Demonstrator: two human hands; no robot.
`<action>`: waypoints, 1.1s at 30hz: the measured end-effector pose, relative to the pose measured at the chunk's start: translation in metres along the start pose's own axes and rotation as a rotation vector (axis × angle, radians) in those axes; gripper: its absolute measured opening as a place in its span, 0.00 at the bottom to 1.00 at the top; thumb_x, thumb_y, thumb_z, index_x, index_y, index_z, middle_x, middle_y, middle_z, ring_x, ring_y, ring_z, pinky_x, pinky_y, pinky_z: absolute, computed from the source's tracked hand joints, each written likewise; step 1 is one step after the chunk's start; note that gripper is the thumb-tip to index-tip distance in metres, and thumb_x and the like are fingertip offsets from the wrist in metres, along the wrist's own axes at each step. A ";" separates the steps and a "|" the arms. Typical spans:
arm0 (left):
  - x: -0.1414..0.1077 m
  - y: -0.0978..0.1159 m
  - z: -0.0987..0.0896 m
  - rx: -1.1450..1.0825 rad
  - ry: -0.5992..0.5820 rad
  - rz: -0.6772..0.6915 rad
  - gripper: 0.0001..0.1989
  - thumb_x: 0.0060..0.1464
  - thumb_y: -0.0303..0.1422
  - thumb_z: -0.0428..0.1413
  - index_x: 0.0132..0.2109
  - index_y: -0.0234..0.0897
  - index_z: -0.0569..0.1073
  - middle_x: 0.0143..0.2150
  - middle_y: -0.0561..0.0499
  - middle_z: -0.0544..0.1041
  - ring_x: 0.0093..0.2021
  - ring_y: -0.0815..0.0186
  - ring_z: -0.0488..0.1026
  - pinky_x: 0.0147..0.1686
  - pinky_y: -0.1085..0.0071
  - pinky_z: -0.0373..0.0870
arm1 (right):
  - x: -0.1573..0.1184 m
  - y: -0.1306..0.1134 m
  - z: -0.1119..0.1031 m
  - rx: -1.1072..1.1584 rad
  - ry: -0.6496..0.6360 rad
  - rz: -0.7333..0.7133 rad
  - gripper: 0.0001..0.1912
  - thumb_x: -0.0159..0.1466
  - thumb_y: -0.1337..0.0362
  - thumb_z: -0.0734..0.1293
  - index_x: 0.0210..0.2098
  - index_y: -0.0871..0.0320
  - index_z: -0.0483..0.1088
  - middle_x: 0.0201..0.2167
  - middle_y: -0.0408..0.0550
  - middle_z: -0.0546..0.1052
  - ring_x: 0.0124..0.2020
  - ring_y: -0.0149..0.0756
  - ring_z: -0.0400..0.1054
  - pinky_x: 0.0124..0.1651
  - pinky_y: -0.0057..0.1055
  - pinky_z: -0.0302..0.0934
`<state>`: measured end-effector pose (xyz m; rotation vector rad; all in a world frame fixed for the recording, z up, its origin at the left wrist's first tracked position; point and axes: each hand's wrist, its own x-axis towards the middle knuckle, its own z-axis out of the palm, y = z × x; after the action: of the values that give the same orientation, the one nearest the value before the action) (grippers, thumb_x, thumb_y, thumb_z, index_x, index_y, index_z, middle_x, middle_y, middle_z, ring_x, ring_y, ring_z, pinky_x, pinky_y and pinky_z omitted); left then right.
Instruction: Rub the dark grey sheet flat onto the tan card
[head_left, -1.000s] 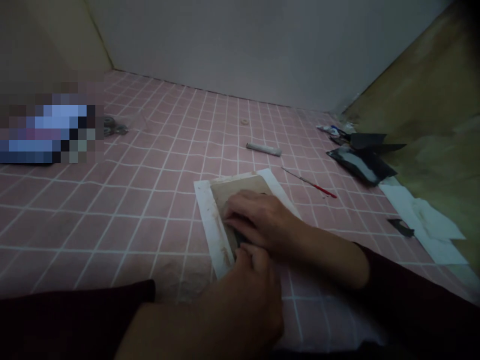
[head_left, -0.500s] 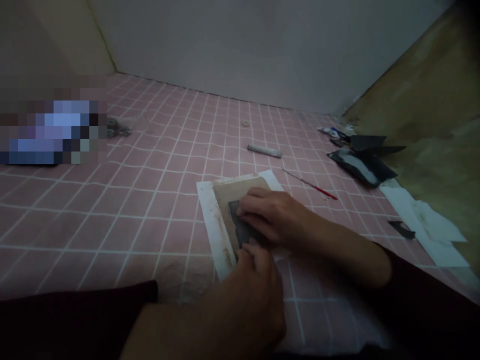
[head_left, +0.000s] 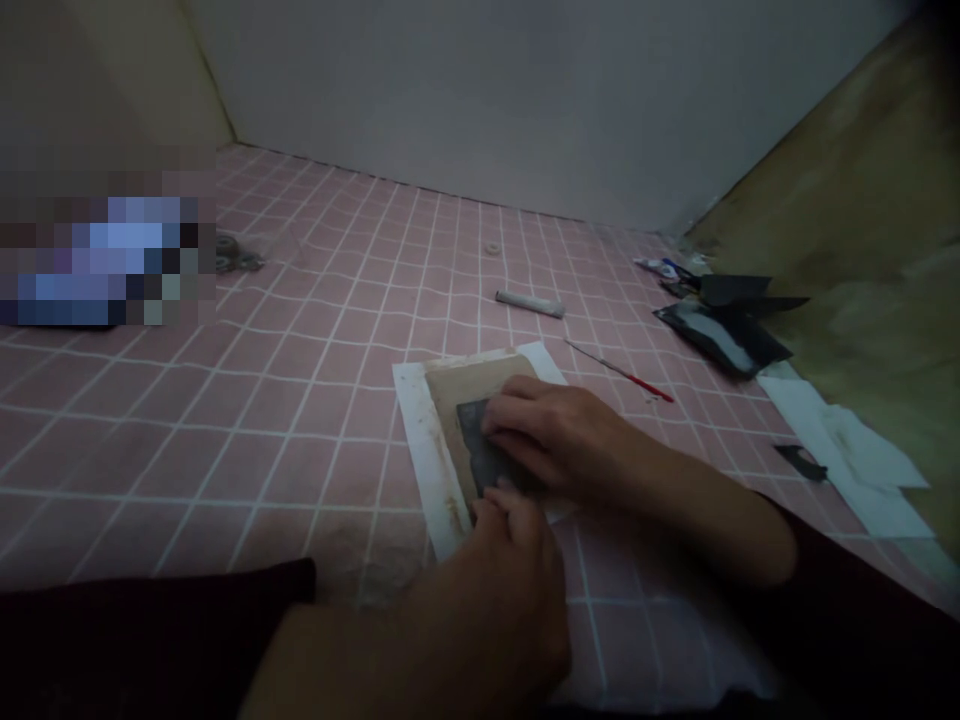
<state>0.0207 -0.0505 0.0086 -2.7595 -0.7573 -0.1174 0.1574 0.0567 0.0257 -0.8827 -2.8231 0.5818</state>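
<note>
A thin dark grey sheet [head_left: 487,462] lies on a tan board [head_left: 448,388], which rests on white paper [head_left: 411,410] with brown smears along its left side. My right hand [head_left: 551,430] is closed over the sheet's upper right part, fingertips bunched and pressed to its surface. Whether something small is pinched under them is hidden. At the sheet's near edge, my left hand [head_left: 517,570] is curled, with thumb and fingers closed on that edge. The two hands cover the sheet's right and lower parts.
Beyond the board lie a grey tube [head_left: 529,303] and a thin red-handled tool [head_left: 622,373]. At right are black pouches [head_left: 724,335], a dark curved scrap [head_left: 801,462] and white paper sheets [head_left: 874,465]. A small ring [head_left: 492,248] lies farther back on the pink checked cloth [head_left: 315,400].
My right hand has slid slightly to the right across the dark sheet, uncovering a little more of its upper left. My left hand and the board have stayed in place.
</note>
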 end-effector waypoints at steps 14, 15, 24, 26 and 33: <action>0.000 -0.002 -0.001 -0.024 -0.033 0.010 0.17 0.57 0.34 0.48 0.40 0.30 0.79 0.37 0.34 0.78 0.35 0.49 0.74 0.30 0.54 0.67 | 0.003 -0.002 0.005 0.071 0.029 -0.086 0.08 0.67 0.72 0.59 0.37 0.61 0.70 0.36 0.50 0.71 0.35 0.34 0.65 0.38 0.30 0.58; 0.000 -0.002 0.000 -0.020 -0.023 0.010 0.17 0.57 0.34 0.48 0.40 0.29 0.79 0.37 0.34 0.78 0.36 0.48 0.74 0.30 0.54 0.68 | 0.003 -0.001 0.004 0.060 0.013 -0.081 0.09 0.67 0.71 0.59 0.37 0.61 0.70 0.36 0.50 0.71 0.35 0.33 0.65 0.37 0.30 0.58; -0.001 0.001 0.002 -0.004 -0.033 -0.002 0.16 0.57 0.37 0.49 0.40 0.32 0.79 0.37 0.36 0.78 0.35 0.49 0.73 0.31 0.54 0.67 | 0.004 -0.004 0.004 0.101 0.039 -0.060 0.05 0.65 0.72 0.61 0.35 0.59 0.67 0.33 0.46 0.71 0.35 0.33 0.64 0.39 0.29 0.57; -0.001 0.001 0.002 0.002 -0.027 -0.005 0.17 0.57 0.37 0.49 0.41 0.31 0.79 0.38 0.35 0.78 0.36 0.49 0.74 0.31 0.54 0.67 | 0.005 -0.003 0.004 0.093 0.029 -0.066 0.07 0.66 0.72 0.60 0.34 0.60 0.68 0.33 0.47 0.71 0.33 0.32 0.64 0.37 0.28 0.57; 0.000 0.003 0.004 -0.007 -0.024 -0.010 0.18 0.58 0.34 0.47 0.44 0.29 0.79 0.41 0.32 0.78 0.39 0.46 0.74 0.30 0.53 0.69 | 0.006 -0.001 0.006 0.044 0.075 -0.001 0.08 0.67 0.71 0.59 0.34 0.61 0.70 0.33 0.49 0.72 0.34 0.34 0.65 0.39 0.30 0.58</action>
<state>0.0225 -0.0517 0.0042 -2.7688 -0.7786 -0.0886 0.1502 0.0572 0.0208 -0.8763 -2.7329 0.5957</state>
